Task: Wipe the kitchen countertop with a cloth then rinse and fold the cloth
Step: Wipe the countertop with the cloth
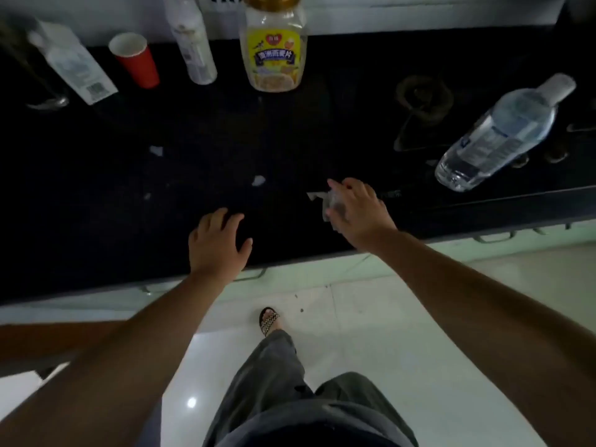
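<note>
The black countertop [129, 204] runs across the upper half of the view. My right hand [358, 209] is near its front edge and holds a small pale, crumpled cloth [329, 203], part of which sticks out to the left of my fingers. My left hand [217, 243] rests flat on the counter to the left, fingers spread, holding nothing. Small white scraps [258, 180] and a further scrap [156, 150] lie on the dark surface ahead of my hands.
Along the back stand a white carton [74, 62], a red paper cup [135, 59], a white spray bottle [192, 40] and a clear jar with a yellow label [274, 50]. A clear water bottle [496, 133] stands on the gas hob [422, 111] at right. The floor below is white tile.
</note>
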